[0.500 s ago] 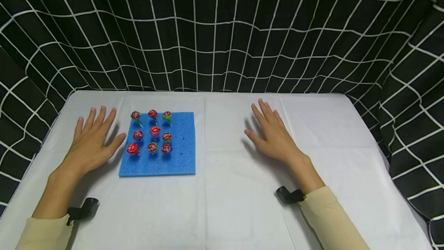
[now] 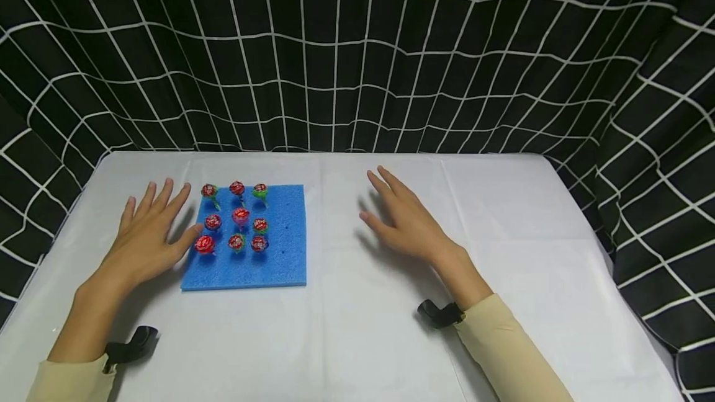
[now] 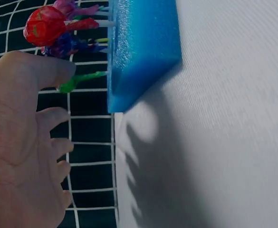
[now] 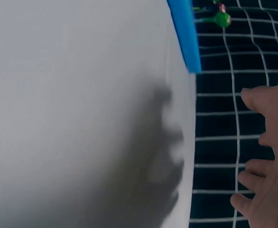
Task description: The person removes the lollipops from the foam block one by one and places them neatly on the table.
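Observation:
Several wrapped lollipops (image 2: 240, 216) stand in rows on a blue foam block (image 2: 287, 268), their sticks pushed into it. Spread fingers mark my left hand (image 2: 148, 241), which hovers at the block's left edge; its thumb is near a red lollipop (image 3: 44, 26), and it holds nothing. Over the white table to the right of the block, my right hand (image 2: 413, 222) hangs with fingers extended and nothing in them. In the right wrist view, a corner of the foam block (image 4: 186, 38) and a green-wrapped lollipop (image 4: 222, 19) show beyond the thumb.
A white cloth (image 2: 363, 340) covers the table. Behind it and at both sides hangs a black curtain with a white grid (image 2: 346, 61). Small holes (image 2: 283, 252) show in the right part of the foam. Each wrist wears a black camera mount (image 2: 439, 314).
My right hand has moved left, toward the foam block. The left hand has shifted slightly closer to the lollipops, its thumb now by the block's edge. The head view has shifted a little.

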`<control>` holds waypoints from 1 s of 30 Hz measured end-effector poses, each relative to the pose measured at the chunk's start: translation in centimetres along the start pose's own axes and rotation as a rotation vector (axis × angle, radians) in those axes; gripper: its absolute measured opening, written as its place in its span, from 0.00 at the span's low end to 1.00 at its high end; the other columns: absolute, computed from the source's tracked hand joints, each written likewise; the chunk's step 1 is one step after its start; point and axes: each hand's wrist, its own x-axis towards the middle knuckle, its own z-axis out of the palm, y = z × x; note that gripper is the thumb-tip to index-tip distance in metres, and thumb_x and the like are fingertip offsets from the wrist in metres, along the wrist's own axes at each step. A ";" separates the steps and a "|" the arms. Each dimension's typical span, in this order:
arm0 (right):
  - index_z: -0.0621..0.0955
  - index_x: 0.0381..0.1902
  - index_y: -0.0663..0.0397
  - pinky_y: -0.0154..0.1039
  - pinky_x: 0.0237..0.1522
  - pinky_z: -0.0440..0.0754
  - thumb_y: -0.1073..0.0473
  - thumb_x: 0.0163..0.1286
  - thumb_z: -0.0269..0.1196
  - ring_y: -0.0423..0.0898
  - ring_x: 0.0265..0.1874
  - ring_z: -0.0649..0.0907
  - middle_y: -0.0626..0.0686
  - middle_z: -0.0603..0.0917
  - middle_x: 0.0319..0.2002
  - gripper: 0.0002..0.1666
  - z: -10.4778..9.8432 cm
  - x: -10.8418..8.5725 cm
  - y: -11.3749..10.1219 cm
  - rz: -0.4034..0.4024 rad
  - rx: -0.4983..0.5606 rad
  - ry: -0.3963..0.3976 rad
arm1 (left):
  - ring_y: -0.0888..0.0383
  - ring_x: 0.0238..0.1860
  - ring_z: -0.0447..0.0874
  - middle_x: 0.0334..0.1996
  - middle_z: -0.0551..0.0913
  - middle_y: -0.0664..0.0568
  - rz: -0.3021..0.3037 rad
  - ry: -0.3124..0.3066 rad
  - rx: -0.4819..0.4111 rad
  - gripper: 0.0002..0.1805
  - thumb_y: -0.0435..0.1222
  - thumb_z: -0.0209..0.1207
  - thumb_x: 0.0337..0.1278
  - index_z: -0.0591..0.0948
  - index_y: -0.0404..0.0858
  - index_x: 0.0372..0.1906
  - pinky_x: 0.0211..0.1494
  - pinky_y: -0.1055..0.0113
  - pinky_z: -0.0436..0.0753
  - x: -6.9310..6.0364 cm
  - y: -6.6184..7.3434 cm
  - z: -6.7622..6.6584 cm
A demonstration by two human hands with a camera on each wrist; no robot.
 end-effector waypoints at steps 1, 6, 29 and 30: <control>0.54 0.87 0.44 0.60 0.86 0.56 0.40 0.79 0.59 0.59 0.86 0.57 0.56 0.54 0.87 0.47 0.1 0.1 -0.3 -0.002 0.003 -0.006 | 0.26 0.86 0.37 0.85 0.48 0.29 0.003 -0.005 -0.001 0.47 0.57 0.56 0.72 0.55 0.41 0.86 0.83 0.26 0.34 0.0 -0.1 0.0; 0.56 0.86 0.42 0.62 0.84 0.60 0.40 0.79 0.60 0.61 0.84 0.63 0.57 0.58 0.85 0.46 0.4 0.9 -1.7 -0.028 0.010 -0.017 | 0.24 0.84 0.42 0.83 0.51 0.27 0.022 -0.044 -0.012 0.44 0.55 0.57 0.72 0.59 0.40 0.84 0.82 0.23 0.40 0.6 -0.2 -0.1; 0.62 0.84 0.42 0.52 0.78 0.75 0.44 0.79 0.61 0.50 0.75 0.77 0.53 0.74 0.74 0.41 2.8 2.3 -5.9 -0.105 0.137 -0.074 | 0.24 0.77 0.62 0.76 0.67 0.28 0.006 -0.145 -0.122 0.38 0.38 0.62 0.67 0.67 0.36 0.79 0.75 0.23 0.63 0.3 0.2 0.6; 0.62 0.84 0.42 0.52 0.78 0.75 0.44 0.79 0.61 0.50 0.75 0.77 0.53 0.75 0.74 0.41 2.9 2.4 -6.0 -0.105 0.143 -0.075 | 0.24 0.77 0.62 0.76 0.67 0.28 -0.001 -0.150 -0.123 0.38 0.38 0.62 0.66 0.67 0.36 0.79 0.75 0.23 0.63 0.3 0.3 0.7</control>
